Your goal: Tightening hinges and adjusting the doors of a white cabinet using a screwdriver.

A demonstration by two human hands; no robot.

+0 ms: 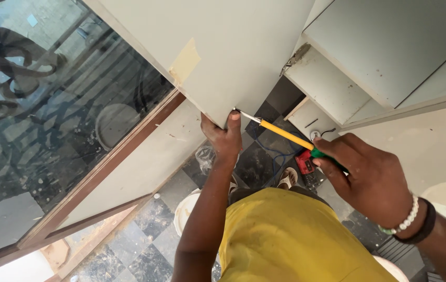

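The left hand (225, 137) has its fingers clamped on the lower corner of the pale grey cabinet door (223, 57), and the right hand (366, 180) is closed around the green handle of a yellow-shafted screwdriver (280, 133) whose tip meets that corner just beside the left thumb — the step looks best done by keeping the shaft in line with the fastener, pressing firmly and holding the thumb clear of the tip. On the door's face, up and left of the corner, sits a tan, roughly square patch of tape (185, 61) — no package shows, and a red power tool (305, 163) lies on the chequered floor (155, 219) below.

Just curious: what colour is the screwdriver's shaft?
Yellow, with a green handle; the screwdriver shows best in the head view, held by the right hand.
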